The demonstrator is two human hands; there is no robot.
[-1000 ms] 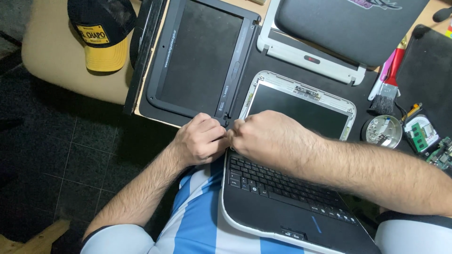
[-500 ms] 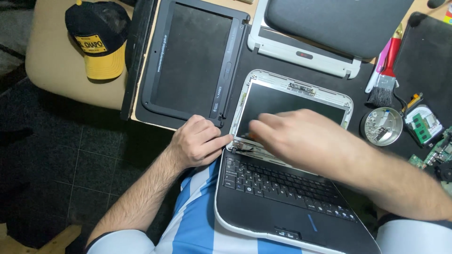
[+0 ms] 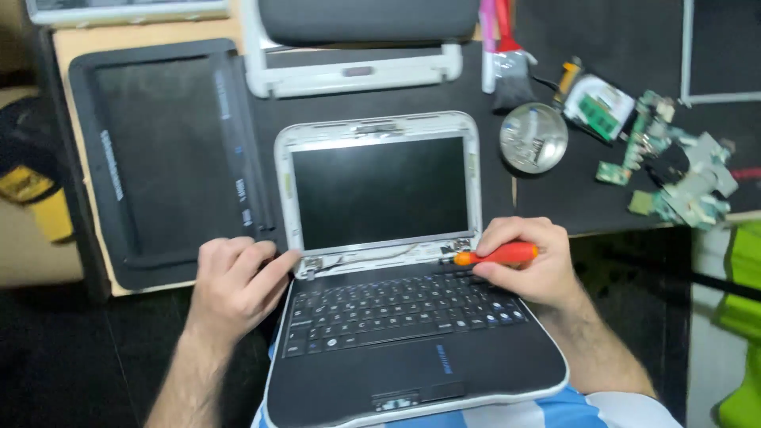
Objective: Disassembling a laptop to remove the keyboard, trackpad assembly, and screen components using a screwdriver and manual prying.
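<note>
A small open laptop (image 3: 396, 349) with a white-edged lid and dark screen (image 3: 380, 190) rests on my lap. Its screen bezel is off and the hinge strip shows bare. My left hand (image 3: 238, 281) rests at the laptop's left hinge corner, fingertips touching it. My right hand (image 3: 527, 265) grips a red-handled screwdriver (image 3: 498, 254), whose tip points left at the right hinge.
A black screen bezel frame (image 3: 158, 158) lies on the table to the left. Another white and grey laptop (image 3: 357, 47) sits behind. A round metal dish (image 3: 533, 136), a brush (image 3: 507, 71), and several circuit boards (image 3: 666, 166) lie at the right. A yellow and black cap (image 3: 32, 182) is far left.
My right hand moved from the left hinge across to the right hinge, and the red screwdriver shows in it. The view shifted right. My left hand stayed at the left hinge corner.
</note>
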